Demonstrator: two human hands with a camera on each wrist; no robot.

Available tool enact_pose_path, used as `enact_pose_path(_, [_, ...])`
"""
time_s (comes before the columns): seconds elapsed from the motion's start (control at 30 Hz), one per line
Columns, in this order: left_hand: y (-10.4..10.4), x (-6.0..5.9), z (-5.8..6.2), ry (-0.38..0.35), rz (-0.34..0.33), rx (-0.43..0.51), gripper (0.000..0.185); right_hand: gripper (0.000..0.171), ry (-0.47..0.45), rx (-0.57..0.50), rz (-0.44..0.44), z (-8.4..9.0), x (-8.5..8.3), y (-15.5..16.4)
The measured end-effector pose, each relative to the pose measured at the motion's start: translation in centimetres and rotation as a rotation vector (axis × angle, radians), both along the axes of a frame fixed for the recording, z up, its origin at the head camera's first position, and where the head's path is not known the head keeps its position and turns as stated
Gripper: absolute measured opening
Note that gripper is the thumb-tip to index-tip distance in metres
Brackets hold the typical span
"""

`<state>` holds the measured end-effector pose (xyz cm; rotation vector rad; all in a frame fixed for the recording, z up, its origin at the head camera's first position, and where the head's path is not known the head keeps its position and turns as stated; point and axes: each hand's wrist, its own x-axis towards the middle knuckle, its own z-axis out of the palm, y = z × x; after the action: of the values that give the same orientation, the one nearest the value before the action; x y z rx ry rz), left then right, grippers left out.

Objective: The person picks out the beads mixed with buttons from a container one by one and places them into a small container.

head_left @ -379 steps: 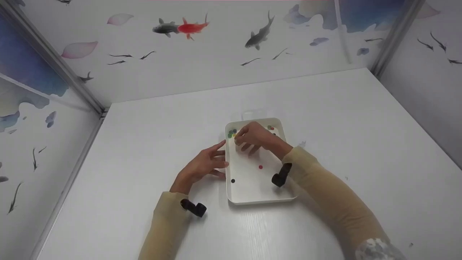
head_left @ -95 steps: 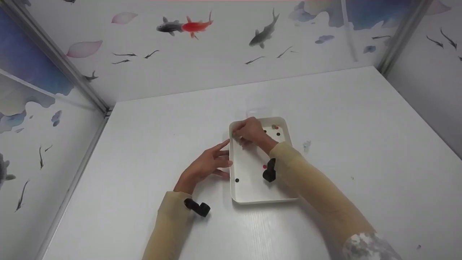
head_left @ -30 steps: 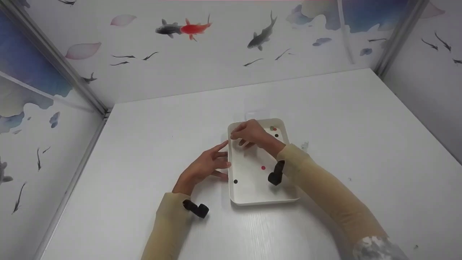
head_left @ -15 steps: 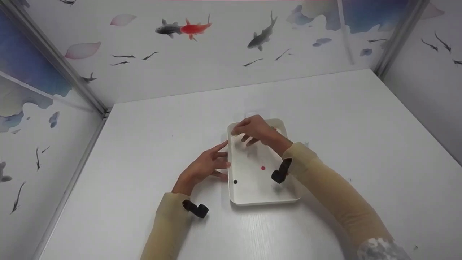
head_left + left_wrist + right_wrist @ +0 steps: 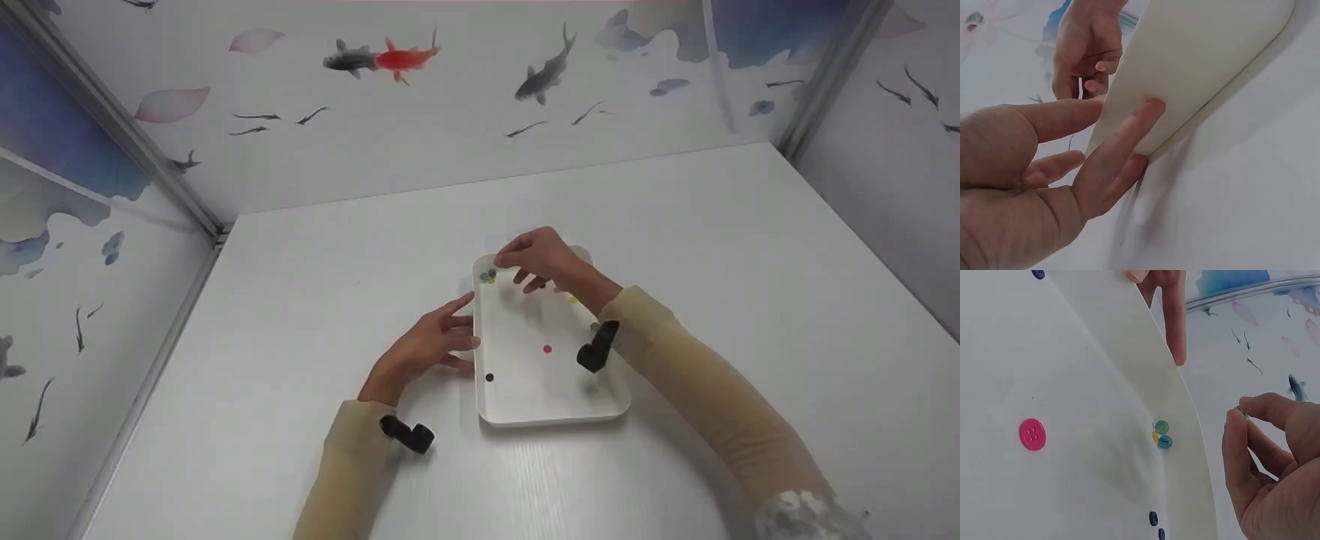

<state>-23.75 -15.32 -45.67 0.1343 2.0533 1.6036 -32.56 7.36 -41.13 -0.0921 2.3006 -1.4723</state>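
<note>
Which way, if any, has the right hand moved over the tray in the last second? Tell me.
Yes. The right hand has lifted and drifted toward the far rim of the white tray, uncovering the beads in the far-left corner.

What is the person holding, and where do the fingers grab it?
The right hand pinches a small green bead between thumb and fingertip. The left hand holds nothing; its straight fingers press the tray wall from outside.

trays (image 5: 551, 416): 1 | pink buttons (image 5: 1032, 434): 1 | hands (image 5: 420, 346): 2 | wrist cameras (image 5: 596, 349): 2
</note>
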Motion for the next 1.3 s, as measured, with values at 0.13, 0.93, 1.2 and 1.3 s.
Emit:
enact_pose_path(0.13, [0.1, 0.0, 0.1, -0.004, 0.011, -0.021, 0.084, 0.029, 0.010, 0.007, -0.003, 0.1, -0.1, 0.4])
enact_pose_path(0.93, [0.2, 0.0, 0.0, -0.007, 0.022, -0.010, 0.084, 0.031, 0.111, -0.017, -0.058, 0.9, -1.6, 2.1])
enact_pose_path(1.2, [0.1, 0.0, -0.1, -0.004, 0.011, 0.021, 0.084, 0.033, 0.151, -0.070, -0.090, 0.5, -2.4, 3.1])
enact_pose_path(1.3, [0.0, 0.0, -0.1, -0.004, 0.013, 0.023, 0.084, 0.035, 0.160, -0.093, -0.093, 0.4, -2.6, 3.5])
